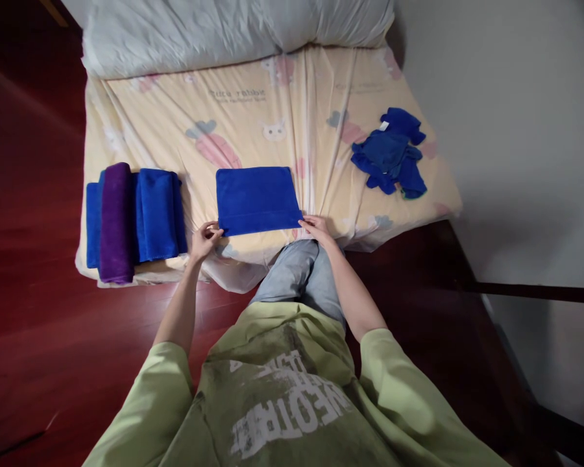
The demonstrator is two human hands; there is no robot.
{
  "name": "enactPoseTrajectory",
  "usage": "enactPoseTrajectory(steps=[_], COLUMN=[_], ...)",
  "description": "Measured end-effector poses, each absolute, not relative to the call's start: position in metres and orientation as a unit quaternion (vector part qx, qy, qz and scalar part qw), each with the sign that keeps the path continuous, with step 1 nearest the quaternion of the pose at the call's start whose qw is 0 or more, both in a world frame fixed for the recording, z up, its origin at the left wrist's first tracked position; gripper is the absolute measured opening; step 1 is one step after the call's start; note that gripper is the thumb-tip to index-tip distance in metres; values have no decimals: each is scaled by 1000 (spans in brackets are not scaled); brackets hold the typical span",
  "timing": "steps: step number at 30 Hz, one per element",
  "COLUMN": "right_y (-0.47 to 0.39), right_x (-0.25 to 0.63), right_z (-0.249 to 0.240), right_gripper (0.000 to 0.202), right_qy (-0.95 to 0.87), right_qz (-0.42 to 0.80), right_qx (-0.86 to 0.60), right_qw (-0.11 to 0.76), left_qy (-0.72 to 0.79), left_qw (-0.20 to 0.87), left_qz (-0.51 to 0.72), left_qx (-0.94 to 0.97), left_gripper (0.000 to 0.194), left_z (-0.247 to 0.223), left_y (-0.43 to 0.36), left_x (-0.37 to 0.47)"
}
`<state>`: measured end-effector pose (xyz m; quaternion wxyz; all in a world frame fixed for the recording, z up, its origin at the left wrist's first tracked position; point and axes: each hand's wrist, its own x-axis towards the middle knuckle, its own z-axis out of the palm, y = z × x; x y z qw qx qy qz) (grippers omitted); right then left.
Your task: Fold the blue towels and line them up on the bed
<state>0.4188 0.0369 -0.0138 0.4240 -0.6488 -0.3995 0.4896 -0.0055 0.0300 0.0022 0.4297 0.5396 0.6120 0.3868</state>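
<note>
A flat, rectangular royal-blue cloth of soft fabric [259, 194] lies at the near middle of the bed, on a cream sheet printed with carrots and rabbits [150, 130]. The left hand [205, 240] pinches its near left corner between thumb and fingers; the right hand's grip [317, 228] pinches the near right corner. To handle it well, both hands should draw evenly outward, so the near edge runs straight and the faint band along it lies smooth. The near edge slants a little, rising to the right, so squaring the corners first seems wise. The folded blue plush cloths [158, 214] at left and crumpled dark-blue fabric heap [389, 155] at far right are well apart.
</note>
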Motion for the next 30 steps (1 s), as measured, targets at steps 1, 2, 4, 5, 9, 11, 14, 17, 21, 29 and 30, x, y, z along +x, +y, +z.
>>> enactPoseTrajectory(steps=[1, 2, 4, 5, 9, 11, 14, 17, 21, 29, 30], right_y=[36, 36, 35, 34, 30, 27, 21, 16, 16, 19, 19], right_x=[419, 419, 419, 419, 418, 417, 417, 416, 411, 402, 402], right_z=[-14, -14, -12, -11, -4, -1, 1, 0, 1, 8, 9], right_gripper=[64, 65, 66, 66, 67, 70, 71, 65, 55, 50, 50], right_qy=[-399, -398, -395, -394, -394, -392, -403, -415, -413, -392, -391], right_qz=[492, 494, 500, 502, 506, 507, 502, 488, 472, 457, 456], right_qx=[-646, -642, -634, -630, -624, -625, -627, -628, -622, -626, -627], right_qw=[427, 431, 439, 442, 446, 445, 438, 443, 469, 496, 496], left_qy=[618, 622, 623, 619, 596, 590, 586, 602, 621, 642, 640], left_qw=[430, 433, 452, 465, 510, 520, 517, 487, 430, 426, 429], left_qz=[381, 375, 367, 369, 402, 398, 376, 373, 393, 398, 398], left_qx=[537, 533, 522, 514, 472, 471, 498, 512, 525, 498, 497], left_gripper=[62, 63, 69, 73, 93, 92, 79, 66, 51, 50, 51], left_z=[3, 3, 4, 5, 6, 7, 10, 15, 21, 12, 10], left_y=[31, 31, 32, 33, 32, 29, 23, 18, 16, 22, 23], left_x=[-5, -5, -4, -4, -2, -1, 1, 3, 7, 12, 12])
